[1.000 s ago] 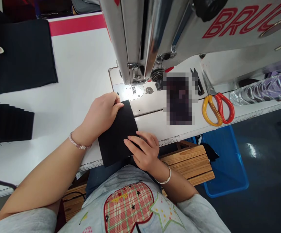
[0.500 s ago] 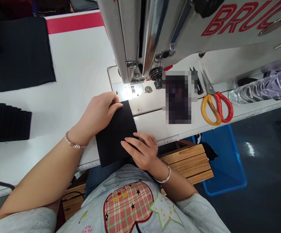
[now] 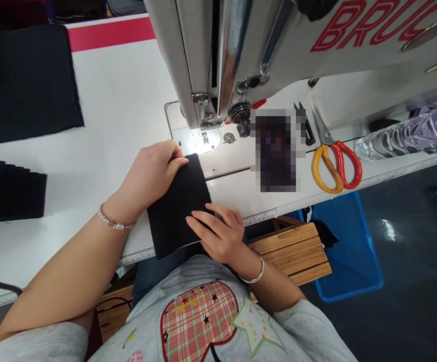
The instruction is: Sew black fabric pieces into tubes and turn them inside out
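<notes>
A rectangular piece of black fabric (image 3: 176,206) lies on the white sewing table, just in front of the sewing machine's presser foot (image 3: 205,118). My left hand (image 3: 148,176) grips the fabric's far corner, with the thumb across its top edge. My right hand (image 3: 218,234) holds the fabric's near right side, with the fingers laid over it and the thumb out of sight. The needle area sits just beyond my left hand, and the fabric is not under the foot.
Black fabric stacks (image 3: 29,83) lie at the table's left. Right of the machine are orange-and-red scissors (image 3: 333,168), small snips (image 3: 304,123), a pixelated object (image 3: 274,153) and a plastic bottle (image 3: 407,136). Below the table edge are a wooden bench (image 3: 289,249) and a blue crate (image 3: 348,251).
The whole view has drifted slightly left and up. Both hands keep their hold on the black fabric, which has barely moved relative to the machine.
</notes>
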Tool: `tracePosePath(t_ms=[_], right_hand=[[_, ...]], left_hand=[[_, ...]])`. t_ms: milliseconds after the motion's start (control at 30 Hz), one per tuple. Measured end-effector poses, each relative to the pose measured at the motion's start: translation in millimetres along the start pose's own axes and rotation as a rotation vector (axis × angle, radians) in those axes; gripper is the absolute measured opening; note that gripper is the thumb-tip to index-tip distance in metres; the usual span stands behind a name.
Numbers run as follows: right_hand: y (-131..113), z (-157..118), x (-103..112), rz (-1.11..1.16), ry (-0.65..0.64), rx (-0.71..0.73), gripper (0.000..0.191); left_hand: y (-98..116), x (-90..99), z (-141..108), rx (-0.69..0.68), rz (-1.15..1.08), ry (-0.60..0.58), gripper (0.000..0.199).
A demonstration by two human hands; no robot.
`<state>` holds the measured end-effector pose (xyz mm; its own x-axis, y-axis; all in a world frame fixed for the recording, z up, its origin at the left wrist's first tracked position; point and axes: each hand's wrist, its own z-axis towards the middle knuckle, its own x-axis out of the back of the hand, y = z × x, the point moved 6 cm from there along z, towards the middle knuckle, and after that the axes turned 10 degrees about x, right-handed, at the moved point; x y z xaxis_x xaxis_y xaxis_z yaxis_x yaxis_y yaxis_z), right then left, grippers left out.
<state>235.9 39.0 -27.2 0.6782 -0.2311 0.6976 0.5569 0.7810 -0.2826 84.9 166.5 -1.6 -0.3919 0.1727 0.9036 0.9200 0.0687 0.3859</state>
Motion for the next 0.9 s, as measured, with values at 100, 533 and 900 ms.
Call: tracePosePath(t_ms=[100, 533, 900], right_hand=[[0.0, -0.8, -0.7, 0.004, -0.003, 0.002, 0.030], [-1.1, 0.5, -0.5, -0.018, 0.001, 0.018, 0.029], [-2.7, 8.0, 4.2, -0.042, 0.007, 0.035, 0.029]], left_hand=[[-0.2, 0.2, -0.1, -0.004, 0.009, 0.004, 0.016], [0.4, -0.8, -0.1, -0.021, 0.016, 0.032, 0.016], [-1.7, -1.4, 0.1, -0.061, -0.014, 0.095, 0.012]])
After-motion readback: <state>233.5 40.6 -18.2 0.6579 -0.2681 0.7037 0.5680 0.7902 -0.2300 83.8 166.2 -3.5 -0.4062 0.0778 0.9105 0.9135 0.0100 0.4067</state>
